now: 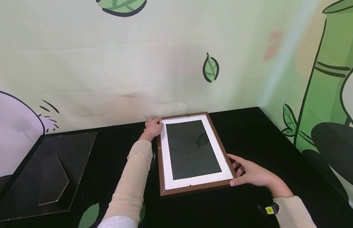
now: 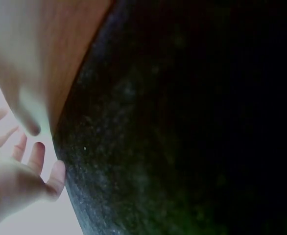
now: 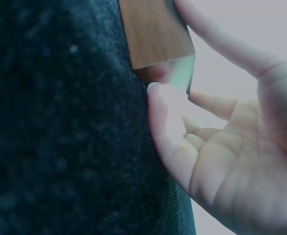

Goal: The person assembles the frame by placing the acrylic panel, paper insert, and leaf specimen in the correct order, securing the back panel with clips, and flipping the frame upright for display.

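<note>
A brown wooden picture frame (image 1: 197, 188) with a white mat (image 1: 168, 152) and a dark, shiny middle (image 1: 190, 148) lies on the black cloth. My left hand (image 1: 152, 127) grips its far left corner. In the left wrist view that hand (image 2: 23, 178) has its fingers spread around the frame's wooden side (image 2: 80, 34). My right hand (image 1: 252, 172) holds the near right corner, index finger along the right side and thumb at the front. Up close in the right wrist view, the right hand (image 3: 231, 152) has its thumb tip against the wooden corner (image 3: 155, 34).
A black backing board (image 1: 76, 148) with a fold-out stand (image 1: 52, 183) lies on the left of the black-covered table (image 1: 239, 126). A printed backdrop (image 1: 153, 63) with leaves rises directly behind the table, and continues along the right side.
</note>
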A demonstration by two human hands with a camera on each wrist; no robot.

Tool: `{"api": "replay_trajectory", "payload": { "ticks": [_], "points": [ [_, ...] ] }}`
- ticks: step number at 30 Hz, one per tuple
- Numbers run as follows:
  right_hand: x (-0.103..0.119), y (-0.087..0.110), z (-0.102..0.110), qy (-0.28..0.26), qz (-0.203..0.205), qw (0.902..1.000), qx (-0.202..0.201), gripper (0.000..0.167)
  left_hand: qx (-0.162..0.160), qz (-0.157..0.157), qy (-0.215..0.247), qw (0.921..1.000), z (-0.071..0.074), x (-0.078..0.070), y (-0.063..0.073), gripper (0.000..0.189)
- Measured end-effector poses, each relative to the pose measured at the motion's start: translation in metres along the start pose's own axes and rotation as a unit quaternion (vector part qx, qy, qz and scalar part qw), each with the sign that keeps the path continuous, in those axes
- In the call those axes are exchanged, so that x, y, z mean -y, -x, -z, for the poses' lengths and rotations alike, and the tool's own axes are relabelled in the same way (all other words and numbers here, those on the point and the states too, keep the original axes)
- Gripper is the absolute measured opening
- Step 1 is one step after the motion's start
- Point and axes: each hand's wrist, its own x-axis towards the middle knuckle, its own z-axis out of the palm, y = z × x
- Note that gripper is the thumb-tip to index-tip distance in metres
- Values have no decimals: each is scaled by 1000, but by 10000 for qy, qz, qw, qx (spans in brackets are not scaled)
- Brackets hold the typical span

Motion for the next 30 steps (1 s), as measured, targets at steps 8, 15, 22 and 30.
{"api": "replay_trajectory", "payload": {
  "ticks": [8, 15, 22, 30],
  "points": [
    [2, -1, -3, 40, 26, 10000, 85, 103, -22, 82, 179, 9998, 6, 1, 10, 52],
    [1, 0, -1, 11, -33, 10000, 27, 103, 53, -371, 771, 9963, 28, -21, 23, 52],
    [-7, 0, 6, 50, -221, 9997, 24, 103, 163, -537, 1298, 9899, 63, -57, 51, 51],
    [-15, 5, 18, 199, -274, 9994, -86, 102, 356, -961, 1123, 9884, 86, -78, 99, 49]
  ]
}}
